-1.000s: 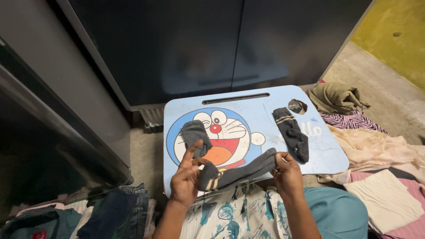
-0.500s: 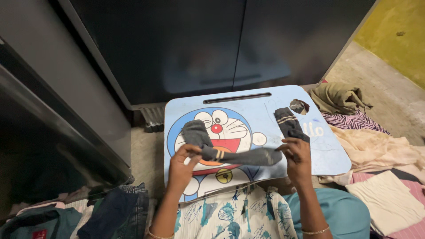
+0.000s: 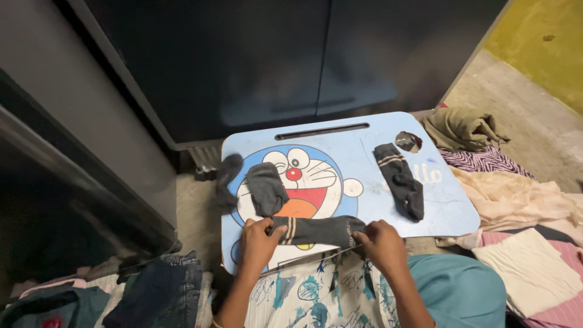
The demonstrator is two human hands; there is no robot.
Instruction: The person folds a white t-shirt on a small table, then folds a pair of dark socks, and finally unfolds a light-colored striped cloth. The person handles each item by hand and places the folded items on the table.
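A dark grey sock with pale stripes (image 3: 316,231) lies stretched flat along the near edge of a blue lap table with a cartoon cat picture (image 3: 340,158). My left hand (image 3: 258,246) pinches its striped cuff end. My right hand (image 3: 379,246) grips its other end. A second grey sock (image 3: 264,188) lies folded on the cat's face, and another dark sock (image 3: 226,179) hangs over the table's left edge. A striped dark sock (image 3: 401,182) rests alone on the right part of the table.
A dark cabinet (image 3: 273,61) stands behind the table. Folded jeans and clothes (image 3: 158,291) lie at the left. An olive garment (image 3: 458,129), striped and cream cloths (image 3: 516,200) and a folded white cloth (image 3: 525,273) lie at the right.
Both hands have brought the stretched sock down and towards me, laying it flat on the table's near edge. A dark sock now shows over the left edge.
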